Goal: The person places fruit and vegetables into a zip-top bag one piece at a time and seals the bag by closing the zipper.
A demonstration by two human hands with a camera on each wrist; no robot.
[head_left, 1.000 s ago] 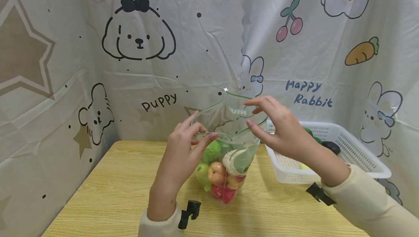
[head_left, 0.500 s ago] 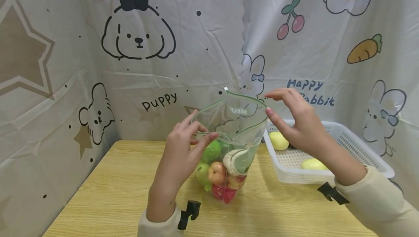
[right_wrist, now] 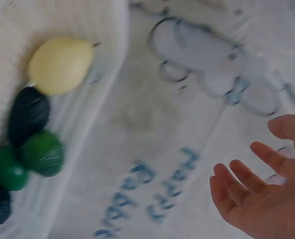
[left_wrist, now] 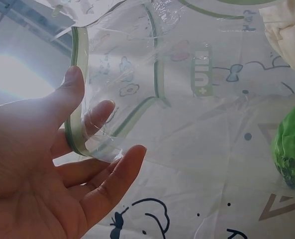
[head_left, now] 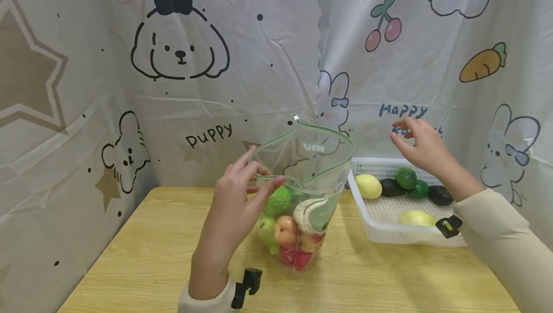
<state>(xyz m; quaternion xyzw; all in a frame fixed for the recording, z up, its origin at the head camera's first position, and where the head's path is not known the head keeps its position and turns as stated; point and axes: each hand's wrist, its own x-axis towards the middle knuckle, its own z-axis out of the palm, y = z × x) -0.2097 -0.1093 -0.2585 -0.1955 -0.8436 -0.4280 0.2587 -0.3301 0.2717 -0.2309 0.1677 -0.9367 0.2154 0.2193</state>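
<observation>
A clear zip bag [head_left: 328,178] with a green-edged mouth stands upright and open on the table, filled with fruit and vegetables. Through its wall show a round green piece [head_left: 278,200], an orange peach-like fruit [head_left: 286,230], a cream piece [head_left: 307,214] and something red [head_left: 295,257]. My left hand [head_left: 236,202] holds the bag's left rim between thumb and fingers; in the left wrist view the thumb lies on the green zip strip [left_wrist: 76,124]. Holding nothing, my right hand [head_left: 425,147] hovers above the white basket, fingers loosely bent.
The white plastic basket [head_left: 367,222] stands right of the bag. In it lie a yellow pear-like fruit [right_wrist: 62,64], another yellow fruit [head_left: 416,218], green limes [head_left: 406,178] and dark avocado-like fruits [head_left: 440,195]. A printed cloth [head_left: 268,87] hangs behind the wooden table [head_left: 142,255].
My right hand has left the bag's right rim and moved right, over the basket, uncovering the fruit there. The left hand keeps its hold on the rim.
</observation>
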